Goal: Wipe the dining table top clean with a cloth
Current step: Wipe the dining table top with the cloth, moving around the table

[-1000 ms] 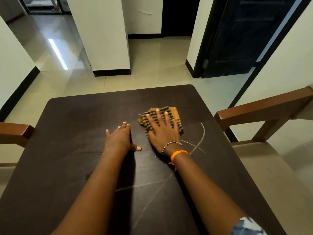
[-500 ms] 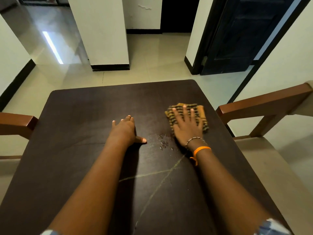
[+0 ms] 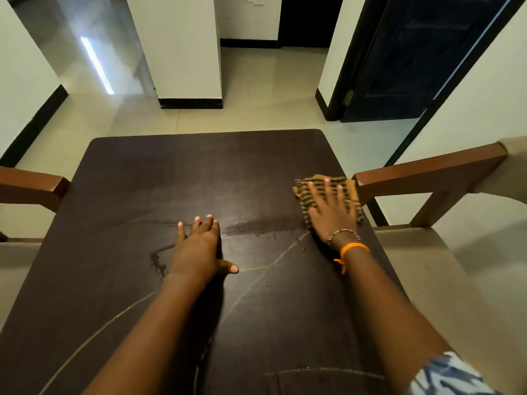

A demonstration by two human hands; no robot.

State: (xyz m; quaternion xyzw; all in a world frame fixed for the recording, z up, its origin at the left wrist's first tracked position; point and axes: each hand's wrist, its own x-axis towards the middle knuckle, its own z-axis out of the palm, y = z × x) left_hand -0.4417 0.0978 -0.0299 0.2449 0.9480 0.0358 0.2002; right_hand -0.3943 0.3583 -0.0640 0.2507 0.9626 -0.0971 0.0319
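Note:
A dark brown dining table top (image 3: 199, 178) fills the middle of the view. Pale chalk-like lines cross its near half, and a wet streak runs between my hands. My right hand (image 3: 332, 213) lies flat, fingers spread, pressing an orange-and-black checked cloth (image 3: 306, 189) against the table at its right edge. The cloth's middle is hidden under that hand. Flat on the table near its centre rests my left hand (image 3: 199, 246), holding nothing, thumb out to the right.
A wooden chair (image 3: 427, 172) with a beige seat stands close against the table's right side. Another chair arm (image 3: 31, 183) shows at the left edge. Beyond the table are pale floor tiles, a white pillar (image 3: 176, 49) and a dark door (image 3: 413, 58).
My right hand has slid the cloth rightward from the table's middle to its right edge, leaving a wet streak. Part of the chalk line there is gone. My left hand stays put.

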